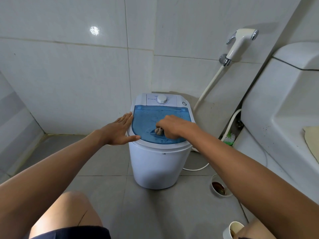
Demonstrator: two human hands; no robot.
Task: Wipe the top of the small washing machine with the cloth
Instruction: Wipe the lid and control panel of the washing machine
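- So you're mid-wipe here: the small washing machine (159,144) stands on the grey floor tiles in the corner, and your right hand (172,125) is down on its blue lid (146,121), near the front middle.
- That hand is curled round a bunched-up brownish cloth (159,131), and only a little wad of it pokes out under your fingers (161,124).
- Your left hand (119,131) is flat with the fingers straight and spread, resting against the machine's left rim, thumb along the front edge. I'd guess it's steadying the thing, which looks light enough to slide.
- The lid shows specks and droplets further back, so I'd say the job's only partly done.
- Next move, in my view: sweep the cloth toward the back and both sides, then go over the white panel around the dial (162,99). Go easy there so you don't turn it.
- Opening the cloth out a bit would probably cover more per pass.
- Nearby on the right: a bidet sprayer (241,44) on the wall, the toilet (283,107), and 2 cups on the floor.
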